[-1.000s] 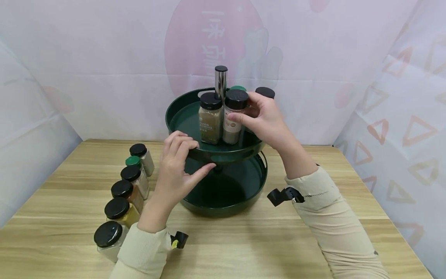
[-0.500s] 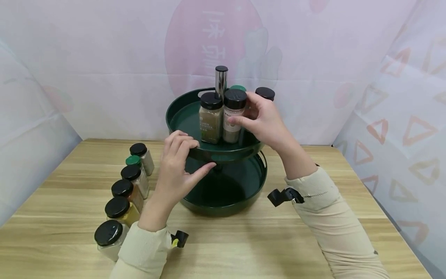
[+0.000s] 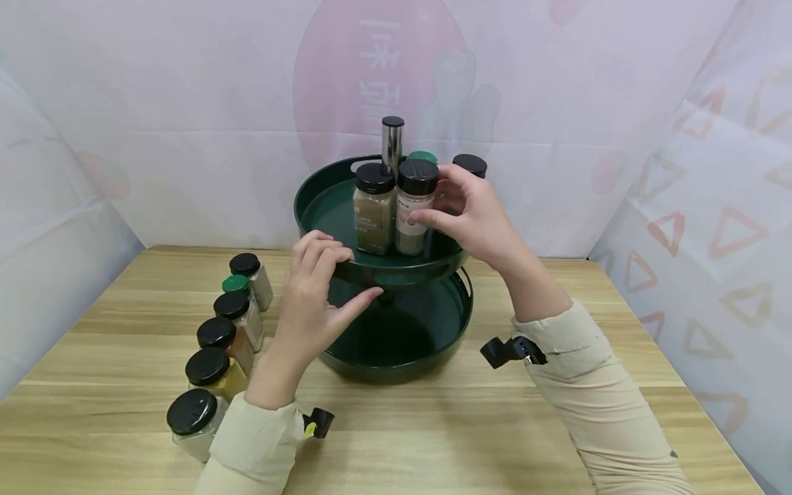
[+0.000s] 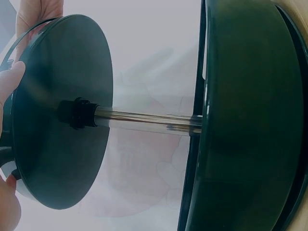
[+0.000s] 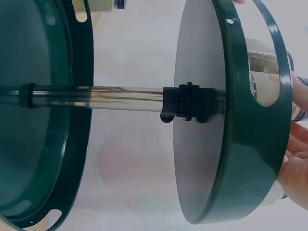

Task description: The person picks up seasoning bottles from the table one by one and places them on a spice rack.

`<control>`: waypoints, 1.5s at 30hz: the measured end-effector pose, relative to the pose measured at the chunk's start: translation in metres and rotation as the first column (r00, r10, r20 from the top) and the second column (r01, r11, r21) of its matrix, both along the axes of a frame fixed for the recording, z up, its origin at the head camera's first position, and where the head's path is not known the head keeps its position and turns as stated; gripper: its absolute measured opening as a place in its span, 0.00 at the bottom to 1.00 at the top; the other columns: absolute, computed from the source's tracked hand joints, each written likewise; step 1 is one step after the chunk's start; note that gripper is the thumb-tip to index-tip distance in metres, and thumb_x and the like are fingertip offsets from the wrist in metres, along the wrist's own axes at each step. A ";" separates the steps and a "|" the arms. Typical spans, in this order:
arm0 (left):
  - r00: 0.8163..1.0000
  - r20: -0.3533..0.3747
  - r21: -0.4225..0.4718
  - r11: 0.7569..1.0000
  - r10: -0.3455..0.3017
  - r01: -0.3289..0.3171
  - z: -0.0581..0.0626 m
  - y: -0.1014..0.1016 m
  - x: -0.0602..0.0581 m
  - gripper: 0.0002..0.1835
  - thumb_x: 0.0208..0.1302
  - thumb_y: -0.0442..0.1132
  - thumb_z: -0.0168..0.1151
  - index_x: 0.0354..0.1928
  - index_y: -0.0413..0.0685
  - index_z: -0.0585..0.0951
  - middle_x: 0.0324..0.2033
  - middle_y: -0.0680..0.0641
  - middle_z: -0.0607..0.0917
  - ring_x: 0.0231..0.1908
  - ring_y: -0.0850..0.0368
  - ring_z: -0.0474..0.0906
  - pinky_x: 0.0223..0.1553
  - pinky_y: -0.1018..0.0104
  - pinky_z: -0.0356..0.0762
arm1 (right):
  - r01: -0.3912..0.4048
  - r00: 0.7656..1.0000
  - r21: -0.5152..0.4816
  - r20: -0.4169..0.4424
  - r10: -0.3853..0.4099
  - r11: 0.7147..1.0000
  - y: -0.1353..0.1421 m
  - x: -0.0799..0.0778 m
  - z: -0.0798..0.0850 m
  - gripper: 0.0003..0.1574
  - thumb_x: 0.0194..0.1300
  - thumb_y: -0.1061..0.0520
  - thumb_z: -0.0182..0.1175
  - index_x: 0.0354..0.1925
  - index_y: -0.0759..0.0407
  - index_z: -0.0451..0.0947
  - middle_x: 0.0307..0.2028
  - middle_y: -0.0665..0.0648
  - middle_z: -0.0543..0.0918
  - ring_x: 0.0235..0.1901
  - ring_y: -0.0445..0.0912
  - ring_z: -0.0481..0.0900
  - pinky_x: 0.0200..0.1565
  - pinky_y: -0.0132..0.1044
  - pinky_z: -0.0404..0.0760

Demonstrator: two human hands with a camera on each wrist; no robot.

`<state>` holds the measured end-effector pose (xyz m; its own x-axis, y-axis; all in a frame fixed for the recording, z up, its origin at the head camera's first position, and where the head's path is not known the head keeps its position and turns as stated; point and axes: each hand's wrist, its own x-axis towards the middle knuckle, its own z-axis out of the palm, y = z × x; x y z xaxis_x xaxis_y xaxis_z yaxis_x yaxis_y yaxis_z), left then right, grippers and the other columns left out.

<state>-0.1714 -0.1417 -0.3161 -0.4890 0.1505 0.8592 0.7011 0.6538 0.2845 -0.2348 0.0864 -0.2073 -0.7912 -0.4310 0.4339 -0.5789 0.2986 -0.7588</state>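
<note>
My right hand (image 3: 473, 213) pinches a round spice jar (image 3: 411, 230) with a black lid and pink label, thumb in front and fingers behind. The jar stands upright on the upper tray (image 3: 324, 206) of a dark green two-tier turntable rack, right beside a square cumin powder jar (image 3: 373, 220). At the tray's front left, my left hand (image 3: 309, 302) holds the rim, fingers curled over it and thumb beneath. From the left wrist view, the thumb (image 4: 12, 79) shows near the tray's underside. In the right wrist view, the fingers (image 5: 296, 168) sit beyond the tray wall.
A green-lidded jar (image 3: 423, 157) and a black-lidded jar (image 3: 470, 163) stand farther back on the upper tray, partly hidden. A metal post (image 3: 392, 144) rises at its middle. Below lies the lower tray (image 3: 396, 375). Several spice jars (image 3: 216, 335) line the table's left side.
The pink-labelled jar has shifted slightly left toward the cumin jar and turned a little. My right forearm has moved slightly right. The left hand stays on the rim.
</note>
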 end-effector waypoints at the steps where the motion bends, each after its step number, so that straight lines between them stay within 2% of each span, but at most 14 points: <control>1: 1.000 -0.001 0.002 1.000 -0.001 0.001 0.000 0.000 0.000 0.29 0.44 0.39 0.82 0.45 0.38 0.76 0.47 0.37 0.77 0.59 0.39 0.65 0.66 0.46 0.63 | 0.000 1.000 0.001 -0.003 0.000 1.000 0.001 0.000 0.000 0.33 0.59 0.66 0.69 0.62 0.63 0.72 0.52 0.64 0.83 0.47 0.53 0.86 0.53 0.42 0.83; 5: 1.000 0.005 -0.008 1.000 0.002 -0.002 0.000 0.000 0.000 0.29 0.44 0.40 0.82 0.45 0.37 0.75 0.47 0.37 0.77 0.59 0.39 0.65 0.67 0.46 0.62 | -0.001 1.000 0.009 -0.003 0.001 1.000 0.004 0.002 -0.001 0.32 0.60 0.66 0.69 0.62 0.64 0.72 0.51 0.64 0.83 0.47 0.51 0.86 0.53 0.39 0.82; 15: 1.000 0.002 0.005 1.000 0.003 -0.003 0.000 0.000 0.001 0.29 0.43 0.39 0.83 0.45 0.38 0.76 0.47 0.38 0.77 0.59 0.40 0.65 0.66 0.47 0.63 | 0.016 0.999 0.027 0.042 -0.017 1.000 0.013 0.007 0.001 0.33 0.62 0.65 0.67 0.64 0.62 0.70 0.53 0.64 0.83 0.51 0.51 0.84 0.55 0.42 0.82; 20: 1.000 0.010 0.016 1.000 0.010 -0.010 0.000 -0.001 0.002 0.29 0.43 0.39 0.82 0.45 0.38 0.76 0.47 0.38 0.77 0.60 0.40 0.65 0.67 0.47 0.62 | 0.016 0.999 0.049 0.049 -0.019 0.999 0.020 0.010 0.001 0.31 0.64 0.63 0.66 0.64 0.62 0.70 0.53 0.63 0.83 0.52 0.51 0.84 0.53 0.37 0.82; 24: 1.000 0.008 0.018 1.000 0.010 -0.010 -0.001 -0.001 0.002 0.29 0.43 0.39 0.83 0.45 0.38 0.76 0.47 0.38 0.78 0.60 0.40 0.65 0.67 0.46 0.62 | 0.023 0.999 0.066 0.027 -0.025 0.998 0.029 0.013 0.000 0.30 0.64 0.62 0.66 0.63 0.61 0.71 0.53 0.62 0.84 0.51 0.45 0.85 0.51 0.32 0.82; 31: 1.000 0.007 0.016 1.000 0.013 -0.013 -0.002 -0.001 0.002 0.29 0.43 0.39 0.83 0.45 0.38 0.76 0.47 0.38 0.78 0.60 0.40 0.65 0.67 0.46 0.62 | 0.044 0.999 0.035 -0.026 -0.043 0.998 0.046 0.021 0.002 0.26 0.65 0.65 0.65 0.60 0.64 0.74 0.51 0.64 0.84 0.46 0.35 0.85 0.49 0.28 0.81; 34: 1.000 0.005 0.020 1.000 0.013 -0.013 -0.001 -0.002 0.003 0.29 0.42 0.38 0.83 0.44 0.38 0.76 0.47 0.38 0.78 0.60 0.40 0.65 0.67 0.46 0.62 | 0.055 0.998 0.019 -0.039 -0.054 0.998 0.054 0.026 0.004 0.24 0.65 0.66 0.64 0.59 0.65 0.74 0.49 0.61 0.85 0.46 0.35 0.85 0.48 0.27 0.82; 37: 1.000 0.004 0.027 1.000 0.010 -0.010 -0.001 -0.002 0.003 0.29 0.42 0.37 0.83 0.44 0.39 0.77 0.47 0.38 0.78 0.60 0.40 0.65 0.66 0.46 0.62 | 0.073 0.996 0.011 -0.044 -0.072 0.997 0.064 0.030 0.006 0.24 0.65 0.66 0.63 0.59 0.64 0.75 0.47 0.53 0.87 0.46 0.36 0.86 0.47 0.26 0.81; 41: 1.000 0.007 0.027 1.000 0.011 -0.011 -0.002 -0.002 0.002 0.29 0.42 0.37 0.83 0.44 0.38 0.77 0.47 0.38 0.78 0.60 0.40 0.65 0.67 0.46 0.62 | 0.098 0.994 -0.001 -0.059 -0.097 0.995 0.080 0.036 0.006 0.23 0.66 0.65 0.63 0.59 0.60 0.76 0.46 0.44 0.87 0.47 0.36 0.85 0.47 0.24 0.81; 45: 1.000 0.006 0.026 1.000 0.012 -0.012 -0.002 -0.002 0.003 0.29 0.42 0.37 0.83 0.44 0.38 0.77 0.47 0.38 0.78 0.60 0.40 0.65 0.67 0.46 0.62 | 0.096 0.993 -0.039 -0.070 -0.099 0.995 0.098 0.040 0.002 0.23 0.66 0.67 0.63 0.58 0.57 0.78 0.46 0.45 0.87 0.47 0.36 0.86 0.47 0.23 0.81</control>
